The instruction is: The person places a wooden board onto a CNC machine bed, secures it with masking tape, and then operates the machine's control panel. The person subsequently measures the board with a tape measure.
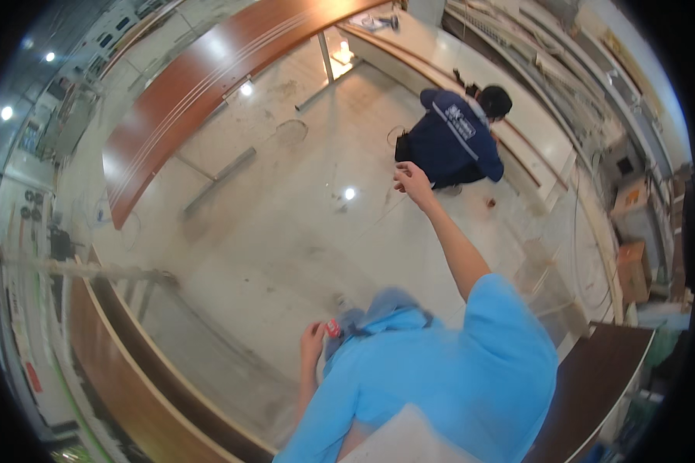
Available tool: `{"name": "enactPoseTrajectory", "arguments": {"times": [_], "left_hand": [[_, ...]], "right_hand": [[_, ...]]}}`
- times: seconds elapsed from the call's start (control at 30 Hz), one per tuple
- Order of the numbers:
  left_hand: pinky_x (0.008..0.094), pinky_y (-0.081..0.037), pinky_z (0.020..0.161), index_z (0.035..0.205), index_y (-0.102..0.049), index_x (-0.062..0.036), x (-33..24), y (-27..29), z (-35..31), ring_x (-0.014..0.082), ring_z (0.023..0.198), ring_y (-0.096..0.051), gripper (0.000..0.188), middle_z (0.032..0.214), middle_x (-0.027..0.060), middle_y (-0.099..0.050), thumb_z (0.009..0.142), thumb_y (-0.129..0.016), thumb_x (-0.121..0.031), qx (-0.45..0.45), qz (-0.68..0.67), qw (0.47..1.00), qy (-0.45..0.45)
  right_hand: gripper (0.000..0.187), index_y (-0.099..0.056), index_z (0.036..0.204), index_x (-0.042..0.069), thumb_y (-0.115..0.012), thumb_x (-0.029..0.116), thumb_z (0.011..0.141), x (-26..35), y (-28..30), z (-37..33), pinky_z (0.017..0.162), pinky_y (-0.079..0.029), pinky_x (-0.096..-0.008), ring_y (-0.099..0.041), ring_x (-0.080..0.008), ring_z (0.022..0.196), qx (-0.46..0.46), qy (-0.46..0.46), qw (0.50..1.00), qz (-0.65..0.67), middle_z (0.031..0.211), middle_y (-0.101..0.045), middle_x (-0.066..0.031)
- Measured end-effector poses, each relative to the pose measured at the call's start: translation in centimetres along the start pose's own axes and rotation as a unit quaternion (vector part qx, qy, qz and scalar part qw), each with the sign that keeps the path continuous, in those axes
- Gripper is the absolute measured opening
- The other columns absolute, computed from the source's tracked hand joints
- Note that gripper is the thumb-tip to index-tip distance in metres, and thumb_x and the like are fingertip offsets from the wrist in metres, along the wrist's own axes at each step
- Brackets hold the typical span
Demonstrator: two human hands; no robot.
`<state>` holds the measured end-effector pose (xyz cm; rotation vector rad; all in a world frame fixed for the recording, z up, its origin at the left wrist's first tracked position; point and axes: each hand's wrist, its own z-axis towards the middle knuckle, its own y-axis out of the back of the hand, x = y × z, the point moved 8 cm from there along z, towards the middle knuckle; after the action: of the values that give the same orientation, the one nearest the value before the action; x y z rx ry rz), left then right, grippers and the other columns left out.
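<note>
My left hand [313, 340] hangs low beside my leg, its fingers closed at a small red-and-white roundish thing [333, 328] whose kind I cannot make out. My right arm reaches out ahead, and the right hand [414, 185] is in the air with loosely bent fingers apart and nothing visible in them. Just beyond that hand, a co-worker [459, 135] in a dark blue jacket crouches with their back to me, beside a long white panel [517, 96]. The co-worker's hands are hidden.
A long reddish-brown panel [201, 85] stands on metal legs at the far left. Wooden boards [123, 363] stand on edge at the near left. A dark brown board [606, 370] lies at the near right, with cardboard boxes [633, 270] beyond it. A metal bar [220, 181] rests on the floor.
</note>
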<state>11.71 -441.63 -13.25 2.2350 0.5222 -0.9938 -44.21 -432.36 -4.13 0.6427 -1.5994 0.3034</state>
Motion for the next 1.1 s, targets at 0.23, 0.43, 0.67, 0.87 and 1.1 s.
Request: {"name": "enactPoseTrajectory", "arguments": {"times": [0.23, 0.43, 0.67, 0.87, 1.1], "left_hand": [[0.0315, -0.053, 0.082, 0.118, -0.069, -0.0013, -19.1, 0.6, 17.6, 0.0178, 0.088, -0.068, 0.032, 0.098, 0.0097, -0.073, 0.099, -0.064, -0.027, 0.124, 0.131, 0.976, -0.120], [0.0372, -0.054, 0.088, 0.120, -0.070, -0.0043, -33.7, -3.0, 35.9, 0.0268, 0.100, -0.071, 0.033, 0.110, 0.0160, -0.073, 0.099, -0.062, -0.029, 0.199, 0.142, 0.956, -0.164], [0.0363, -0.055, 0.087, 0.117, -0.070, -0.0019, -52.0, -8.0, 52.5, 0.0259, 0.099, -0.071, 0.030, 0.111, 0.0167, -0.073, 0.098, -0.062, -0.024, 0.184, 0.167, 0.942, -0.224], [0.0361, -0.055, 0.086, 0.117, -0.070, -0.0019, -67.3, -14.2, 64.4, 0.0258, 0.098, -0.071, 0.029, 0.109, 0.0160, -0.074, 0.097, -0.064, -0.021, 0.199, 0.152, 0.935, -0.253], [0.0313, -0.054, 0.083, 0.113, -0.072, -0.0009, -88.4, -23.9, 82.0, 0.0164, 0.093, -0.069, 0.022, 0.102, 0.0096, -0.073, 0.098, -0.065, -0.017, 0.177, 0.140, 0.903, -0.366]], "right_hand": [[0.037, -0.063, 0.123, 0.000, -0.063, 0.020, 0.092, -5.5, -1.6, -1.5, 0.061, -0.053, -0.0289, -0.067, -0.0145, 0.069, -0.068, -0.132, 0.989, -0.001, 0.085, -0.069, -0.0085], [0.037, -0.063, 0.123, -0.001, -0.064, 0.019, 0.092, -10.6, 7.7, 10.8, 0.060, -0.053, -0.0303, -0.067, -0.0146, 0.066, -0.195, -0.155, 0.966, -0.073, 0.084, -0.069, -0.0088], [0.035, -0.062, 0.124, 0.000, -0.064, 0.018, 0.094, 1.2, 14.3, 36.0, 0.066, -0.054, -0.0313, -0.068, -0.0169, 0.070, -0.228, -0.066, 0.969, -0.065, 0.085, -0.069, -0.0110], [0.036, -0.060, 0.126, 0.001, -0.062, 0.020, 0.096, 11.3, 16.6, 56.4, 0.073, -0.055, -0.0328, -0.071, -0.0199, 0.080, -0.201, 0.029, 0.979, -0.006, 0.095, -0.072, -0.0146], [0.035, -0.058, 0.130, -0.001, -0.061, 0.019, 0.100, 12.5, 22.7, 74.4, 0.074, -0.053, -0.0259, -0.065, -0.0109, 0.082, -0.239, -0.019, 0.970, 0.031, 0.100, -0.068, -0.0090]]}}
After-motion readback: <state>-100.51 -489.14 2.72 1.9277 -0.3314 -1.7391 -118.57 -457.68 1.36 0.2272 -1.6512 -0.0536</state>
